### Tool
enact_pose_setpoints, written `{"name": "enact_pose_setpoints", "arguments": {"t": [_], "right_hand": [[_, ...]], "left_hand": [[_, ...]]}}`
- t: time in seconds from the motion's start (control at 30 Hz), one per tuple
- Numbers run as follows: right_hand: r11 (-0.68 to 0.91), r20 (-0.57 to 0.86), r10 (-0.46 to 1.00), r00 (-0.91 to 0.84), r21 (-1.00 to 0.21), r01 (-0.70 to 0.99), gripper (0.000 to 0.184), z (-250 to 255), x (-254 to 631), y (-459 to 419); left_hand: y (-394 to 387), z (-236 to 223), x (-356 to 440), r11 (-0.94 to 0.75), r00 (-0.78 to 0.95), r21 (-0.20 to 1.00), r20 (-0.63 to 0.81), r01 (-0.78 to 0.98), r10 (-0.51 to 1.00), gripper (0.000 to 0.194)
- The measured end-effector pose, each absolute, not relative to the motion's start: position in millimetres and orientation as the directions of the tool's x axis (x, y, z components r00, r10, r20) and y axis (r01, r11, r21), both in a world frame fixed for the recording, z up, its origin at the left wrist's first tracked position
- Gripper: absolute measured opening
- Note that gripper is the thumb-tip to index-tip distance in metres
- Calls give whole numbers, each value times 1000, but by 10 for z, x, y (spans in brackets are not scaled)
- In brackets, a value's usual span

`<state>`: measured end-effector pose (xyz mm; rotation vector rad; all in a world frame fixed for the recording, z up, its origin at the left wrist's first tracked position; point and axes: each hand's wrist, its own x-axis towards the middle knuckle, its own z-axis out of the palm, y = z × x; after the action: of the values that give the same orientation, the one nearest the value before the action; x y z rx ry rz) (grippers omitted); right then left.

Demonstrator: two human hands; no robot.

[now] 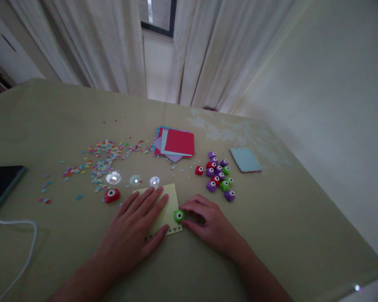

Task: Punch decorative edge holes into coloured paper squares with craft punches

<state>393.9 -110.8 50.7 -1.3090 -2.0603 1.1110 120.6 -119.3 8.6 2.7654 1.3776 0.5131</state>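
Observation:
A pale yellow paper square (169, 205) lies on the table, with small shapes punched along its near edge. Spread flat over its left part is my left hand (138, 224), fingers apart and pressing it down. At the paper's right edge sits a green craft punch (179, 215) with a round white top. My right hand (208, 218) grips this punch between thumb and fingers. A red craft punch (112, 195) stands left of my left hand. Several purple, red and green craft punches (219, 174) are grouped beyond my right hand.
Punched paper bits (105, 159) are scattered across the left of the table (286, 235). Stacked coloured paper squares (179, 142) lie at the back, and a light blue square (245, 160) at right. A dark flat device (3, 180) and white cable (34, 239) occupy the left edge.

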Motion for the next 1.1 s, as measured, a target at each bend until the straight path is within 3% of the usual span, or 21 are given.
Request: {"name": "enact_pose_setpoints", "arguments": {"t": [0.8,0.93,1.1], "right_hand": [[183,-61,907,-416,-834,520,27,529,3929,-1111],[-16,-186,931,-313,-879,477,39,609,3926,-1032],[-183,-424,838,-343,-811,556,49,697,3886,-832]], "left_hand": [[-1206,86,1215,-604,552,176,269,778,789,68],[-1197,86,1218,-606,552,185,275,774,788,67],[-1184,81,1221,-613,560,175,275,770,782,67]]}}
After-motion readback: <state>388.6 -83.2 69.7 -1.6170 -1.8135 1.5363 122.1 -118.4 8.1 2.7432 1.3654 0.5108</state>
